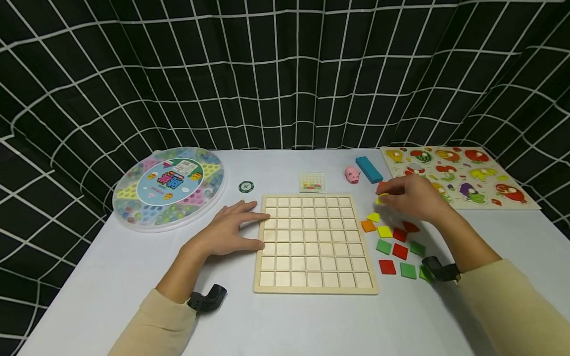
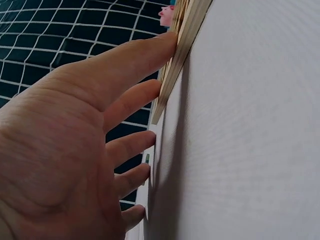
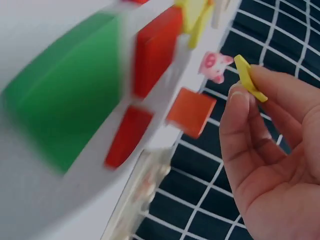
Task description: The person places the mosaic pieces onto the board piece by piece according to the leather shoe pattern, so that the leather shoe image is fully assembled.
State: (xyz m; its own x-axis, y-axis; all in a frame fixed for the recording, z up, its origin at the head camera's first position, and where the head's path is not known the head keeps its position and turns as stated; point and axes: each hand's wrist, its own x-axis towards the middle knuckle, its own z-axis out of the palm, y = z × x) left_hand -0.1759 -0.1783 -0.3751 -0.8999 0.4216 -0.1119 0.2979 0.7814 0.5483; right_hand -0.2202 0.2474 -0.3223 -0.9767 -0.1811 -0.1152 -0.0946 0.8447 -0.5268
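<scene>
A wooden grid board (image 1: pixel 314 242) with empty square cells lies in the middle of the white table (image 1: pixel 285 321). My left hand (image 1: pixel 231 228) lies flat with straight fingers, touching the board's left edge (image 2: pixel 172 75). To the board's right my right hand (image 1: pixel 407 197) hovers above several loose red, green, yellow and orange square tiles (image 1: pixel 394 247). It pinches a yellow tile (image 3: pixel 249 78) between thumb and fingertips. In the right wrist view a green tile (image 3: pixel 65 95), red tiles (image 3: pixel 155 47) and an orange tile (image 3: pixel 192 111) lie below the hand.
A round plastic marble game case (image 1: pixel 170 187) sits at the left, a green chip (image 1: pixel 246 186) beside it. Behind the board lie a small pattern card (image 1: pixel 312 182), a pink pig figure (image 1: pixel 353 174) and a blue block (image 1: pixel 368 169). A fruit peg puzzle (image 1: pixel 458 175) fills the far right.
</scene>
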